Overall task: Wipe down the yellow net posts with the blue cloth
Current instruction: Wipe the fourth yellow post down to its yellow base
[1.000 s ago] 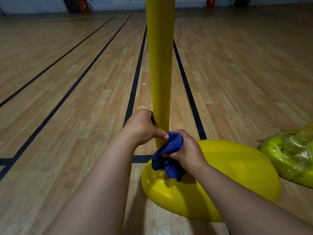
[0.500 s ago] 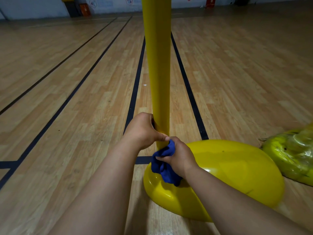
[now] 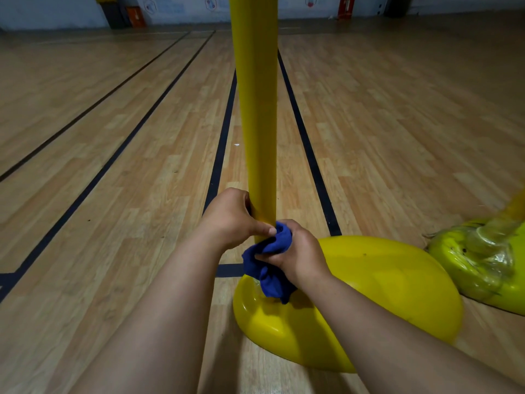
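Low on the yellow net post (image 3: 257, 115), left hand (image 3: 231, 218) curled round it, right hand (image 3: 295, 253) bunching the blue cloth (image 3: 270, 264) against its foot, above the domed yellow base (image 3: 392, 291)

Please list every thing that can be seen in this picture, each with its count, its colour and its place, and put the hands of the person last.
net post: 1, yellow, upright at centre, rising out of frame
post base: 1, yellow, domed, on the floor right of centre
second base: 1, yellow-green, under clear plastic wrap, at the right edge
cloth: 1, blue, bunched against the foot of the post
floor: 1, light wood with dark court lines
wall: 1, pale, far end, items along it too small to tell
left hand: 1, grips the post low down
right hand: 1, grips the cloth
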